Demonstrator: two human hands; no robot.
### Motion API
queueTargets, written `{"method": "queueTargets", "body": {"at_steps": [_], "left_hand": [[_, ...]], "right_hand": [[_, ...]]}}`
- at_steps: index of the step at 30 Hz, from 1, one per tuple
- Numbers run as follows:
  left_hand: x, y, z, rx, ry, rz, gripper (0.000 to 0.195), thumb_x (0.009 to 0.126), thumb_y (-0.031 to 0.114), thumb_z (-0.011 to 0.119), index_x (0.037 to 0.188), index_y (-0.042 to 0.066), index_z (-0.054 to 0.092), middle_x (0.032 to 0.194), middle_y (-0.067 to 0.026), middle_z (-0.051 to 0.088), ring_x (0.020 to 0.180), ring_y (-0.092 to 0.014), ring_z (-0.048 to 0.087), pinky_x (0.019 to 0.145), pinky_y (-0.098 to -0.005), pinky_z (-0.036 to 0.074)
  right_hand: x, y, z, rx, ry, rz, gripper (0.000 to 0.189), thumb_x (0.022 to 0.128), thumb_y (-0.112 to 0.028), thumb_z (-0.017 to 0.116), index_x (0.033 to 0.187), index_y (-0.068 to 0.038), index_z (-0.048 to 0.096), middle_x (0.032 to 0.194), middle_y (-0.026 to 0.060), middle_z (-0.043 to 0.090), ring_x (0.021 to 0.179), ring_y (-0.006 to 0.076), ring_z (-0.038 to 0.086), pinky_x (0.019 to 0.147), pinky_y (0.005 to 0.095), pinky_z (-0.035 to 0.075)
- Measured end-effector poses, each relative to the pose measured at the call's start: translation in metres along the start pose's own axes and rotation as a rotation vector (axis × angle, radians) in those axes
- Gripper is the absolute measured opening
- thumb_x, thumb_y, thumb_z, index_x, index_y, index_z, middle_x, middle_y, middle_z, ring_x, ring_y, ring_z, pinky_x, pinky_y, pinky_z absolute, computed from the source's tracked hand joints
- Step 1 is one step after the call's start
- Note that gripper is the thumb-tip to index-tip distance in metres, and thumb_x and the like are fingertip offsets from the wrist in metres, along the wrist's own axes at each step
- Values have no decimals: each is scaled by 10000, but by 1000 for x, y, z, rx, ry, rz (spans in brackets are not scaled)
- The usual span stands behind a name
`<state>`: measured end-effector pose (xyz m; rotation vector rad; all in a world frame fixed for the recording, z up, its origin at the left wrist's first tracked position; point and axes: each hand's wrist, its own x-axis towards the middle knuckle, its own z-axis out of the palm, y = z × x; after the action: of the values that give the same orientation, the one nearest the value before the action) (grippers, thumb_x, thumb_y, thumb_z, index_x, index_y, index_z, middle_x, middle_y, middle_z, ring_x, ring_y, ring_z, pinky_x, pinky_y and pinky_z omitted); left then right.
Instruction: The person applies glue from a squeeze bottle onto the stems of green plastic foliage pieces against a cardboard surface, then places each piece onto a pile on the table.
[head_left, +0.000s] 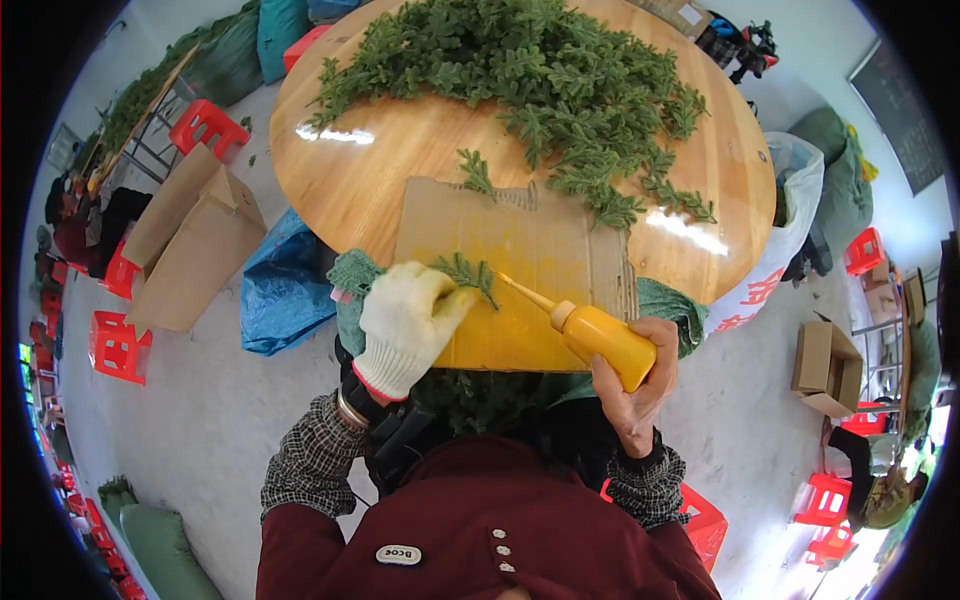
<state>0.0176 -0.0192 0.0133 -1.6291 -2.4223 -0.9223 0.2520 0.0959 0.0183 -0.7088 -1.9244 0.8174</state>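
My left hand (415, 322), in a white knit glove, holds a small green artificial fir sprig (471, 276) over a cardboard sheet (510, 330) stained yellow. My bare right hand (641, 375) grips a yellow squeeze bottle (609, 341), tilted so that its long thin nozzle points up and left, its tip close beside the sprig. Whether the tip touches the sprig, I cannot tell. Another sprig (477, 172) lies at the cardboard's top edge. Beyond it, a large heap of green sprigs (525, 67) covers the back of the round wooden table (337, 180).
Left of the table are a blue plastic bag (281, 289), an open cardboard box (199, 247) and red plastic stools (118, 346). A white sack (787, 217) stands against the table's right side. Farther right are another box (825, 367) and a person (885, 495).
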Motion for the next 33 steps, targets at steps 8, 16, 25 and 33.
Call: {"method": "queueTargets", "body": {"at_steps": [8, 16, 25, 33], "left_hand": [[7, -5, 11, 177, 45, -56, 400, 680, 306, 802, 960, 58, 663, 963, -97, 620, 936, -322, 548, 794, -432, 431], [7, -12, 16, 193, 78, -17, 448, 681, 395, 792, 970, 77, 665, 949, -83, 614, 923, -302, 550, 776, -425, 425], [8, -10, 14, 158, 67, -29, 414, 668, 293, 804, 987, 66, 669, 992, -86, 623, 961, -310, 546, 816, -421, 422], [4, -11, 14, 165, 70, -18, 413, 666, 287, 803, 991, 70, 667, 991, -83, 622, 960, -310, 546, 816, -418, 421]], "right_hand": [[3, -10, -8, -81, 58, -188, 488, 614, -39, 757, 1041, -31, 521, 952, 162, 539, 793, 275, 564, 704, 349, 477], [14, -20, 0, -88, -27, -322, 488, 608, -60, 721, 1051, -34, 517, 942, 166, 556, 781, 280, 560, 720, 369, 481], [26, -14, 10, -94, -129, -333, 488, 591, -53, 734, 1032, -33, 527, 940, 165, 567, 772, 288, 574, 689, 355, 485], [26, -16, 12, -74, -124, -326, 481, 594, -50, 727, 1030, -36, 524, 924, 160, 561, 768, 285, 570, 695, 356, 483]]}}
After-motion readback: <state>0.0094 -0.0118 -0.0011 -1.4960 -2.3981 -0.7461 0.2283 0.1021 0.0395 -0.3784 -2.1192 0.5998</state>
